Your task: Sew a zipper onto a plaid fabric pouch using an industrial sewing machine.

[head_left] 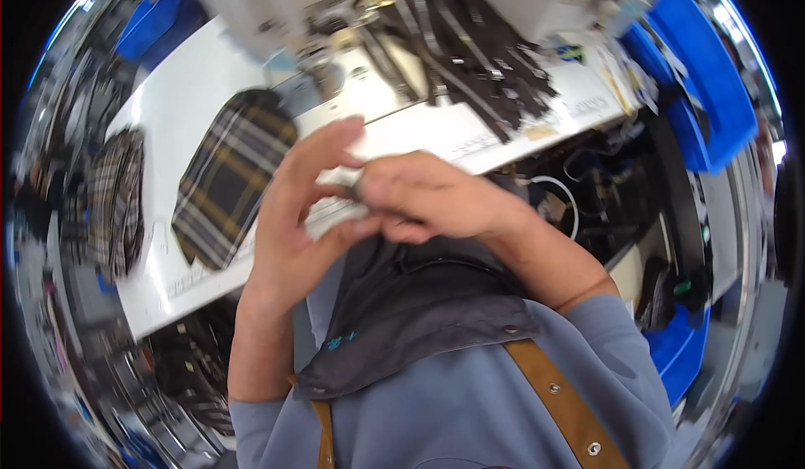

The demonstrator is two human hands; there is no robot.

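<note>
My two hands meet over the near edge of the white sewing table (155, 289), in front of my dark apron. My left hand (298, 209) has its fingers apart and curved, with the index finger raised and the other fingertips close to my right hand (423, 194). The right fingers are closed in a pinch, and a small dark thing shows at their tips, too blurred to name. Left of my hands lies a dark plaid fabric piece (231, 176) with tan and white lines. Beyond them, a bundle of dark zippers (478, 46) is spread on the table.
A white sewing machine (277, 4) spans the far side, its needle area left of the zippers. A stack of plaid pieces (117, 201) lies at the table's left end. Blue bins (721, 92) stand at the right, and another blue bin (151, 29) is at the far left.
</note>
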